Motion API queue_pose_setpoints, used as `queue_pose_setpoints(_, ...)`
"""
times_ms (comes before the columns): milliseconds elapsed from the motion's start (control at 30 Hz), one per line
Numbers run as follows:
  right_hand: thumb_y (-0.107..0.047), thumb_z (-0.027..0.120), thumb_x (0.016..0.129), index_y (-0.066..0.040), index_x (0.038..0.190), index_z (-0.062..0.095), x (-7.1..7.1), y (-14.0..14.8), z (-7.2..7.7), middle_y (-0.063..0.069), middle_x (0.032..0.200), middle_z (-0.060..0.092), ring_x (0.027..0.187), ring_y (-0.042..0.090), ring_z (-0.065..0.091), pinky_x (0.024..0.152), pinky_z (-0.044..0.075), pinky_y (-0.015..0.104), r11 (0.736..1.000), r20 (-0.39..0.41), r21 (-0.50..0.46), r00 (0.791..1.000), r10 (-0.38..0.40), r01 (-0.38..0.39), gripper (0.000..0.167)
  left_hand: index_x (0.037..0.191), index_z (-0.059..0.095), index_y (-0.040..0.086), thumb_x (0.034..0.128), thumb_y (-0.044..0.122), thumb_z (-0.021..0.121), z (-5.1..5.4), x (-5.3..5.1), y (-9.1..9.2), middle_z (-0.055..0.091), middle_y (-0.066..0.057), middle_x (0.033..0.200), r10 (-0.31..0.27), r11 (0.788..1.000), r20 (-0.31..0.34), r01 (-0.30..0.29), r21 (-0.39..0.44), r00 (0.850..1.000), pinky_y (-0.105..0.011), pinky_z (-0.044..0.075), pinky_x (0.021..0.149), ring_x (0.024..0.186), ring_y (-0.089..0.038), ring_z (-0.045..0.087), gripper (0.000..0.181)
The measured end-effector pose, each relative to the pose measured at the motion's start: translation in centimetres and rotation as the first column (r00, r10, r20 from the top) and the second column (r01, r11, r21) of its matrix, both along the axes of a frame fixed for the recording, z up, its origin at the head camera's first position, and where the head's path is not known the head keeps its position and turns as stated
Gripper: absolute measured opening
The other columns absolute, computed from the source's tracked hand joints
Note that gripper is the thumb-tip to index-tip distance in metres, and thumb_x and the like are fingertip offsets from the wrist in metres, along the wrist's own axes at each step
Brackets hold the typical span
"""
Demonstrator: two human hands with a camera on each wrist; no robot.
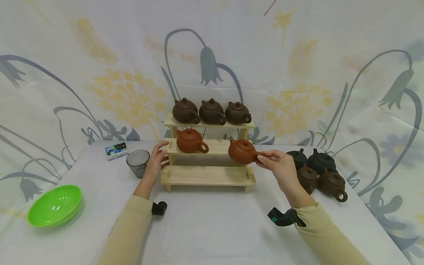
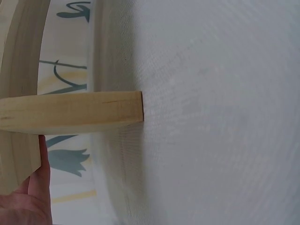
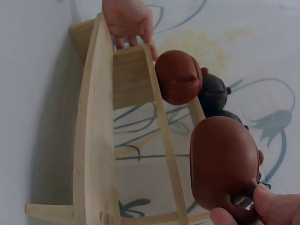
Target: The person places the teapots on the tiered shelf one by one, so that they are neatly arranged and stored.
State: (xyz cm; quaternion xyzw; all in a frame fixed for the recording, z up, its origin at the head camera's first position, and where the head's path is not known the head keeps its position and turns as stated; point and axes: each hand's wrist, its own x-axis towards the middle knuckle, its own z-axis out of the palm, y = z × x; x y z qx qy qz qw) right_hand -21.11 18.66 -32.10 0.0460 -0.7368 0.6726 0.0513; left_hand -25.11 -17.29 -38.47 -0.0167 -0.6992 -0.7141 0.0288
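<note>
Red-brown teapot [image 1: 243, 151] is pinched by its handle [image 3: 246, 215] in R hand [image 1: 279, 167], just off R end of stand's [image 1: 208, 175] mid tier [image 1: 217, 146] — prob. being placed, so level lowering & release are called for — w/ L hand [image 1: 155, 162] rested, fingers loosely extended, vs. stand's L end.

No legible lettering, only small unreadable dark marks [image 1: 247, 175] on the wooden stand [image 1: 207, 176]
</note>
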Motion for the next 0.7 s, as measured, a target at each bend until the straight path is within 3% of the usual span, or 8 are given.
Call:
queue_pose_setpoints(300, 0.006, 0.06, 0.087, 0.02, 0.11, 0.054, -2.2, -2.5, 0.1, 0.015, 0.095, 0.064, 0.076, 0.006, 0.065, 0.074, 0.051, 0.028, 1.0, -0.002, -0.004, 1.0, -0.019, 0.019, 0.028, 0.143, 0.028, 0.009, 0.1014, 0.018, 0.029, 0.0, 0.1, 0.0, 0.037, -0.018, 0.128, 0.005, 1.0, 0.003, -0.005, 0.005, 1.0, -0.041, 0.035, 0.094, 0.118, -0.04, 0.041, 0.043)
queue_pose_setpoints(500, 0.006, 0.061, 0.086, 0.018, 0.107, 0.057, -3.1, -4.0, 0.3, 0.022, 0.099, 0.063, 0.072, 0.006, 0.064, 0.076, 0.051, 0.033, 0.999, -0.012, 0.027, 1.0, -0.024, 0.025, 0.025, 0.144, 0.028, 0.01, 0.1015, 0.018, 0.03, -0.1, 0.1, 0.0, 0.034, -0.02, 0.134, 0.006, 1.0, 0.001, -0.006, 0.007, 1.0, -0.045, 0.033, 0.096, 0.12, -0.041, 0.039, 0.043)
queue_pose_setpoints(700, 0.007, 0.062, 0.085, 0.018, 0.107, 0.058, -3.8, -5.4, 0.3, 0.026, 0.101, 0.063, 0.071, 0.008, 0.065, 0.071, 0.052, 0.029, 1.0, -0.022, 0.004, 1.0, -0.015, 0.015, 0.025, 0.144, 0.028, 0.01, 0.1017, 0.019, 0.03, -0.1, 0.0, 0.0, 0.034, -0.02, 0.134, 0.005, 1.0, 0.001, -0.005, 0.01, 1.0, -0.044, 0.033, 0.096, 0.12, -0.04, 0.04, 0.043)
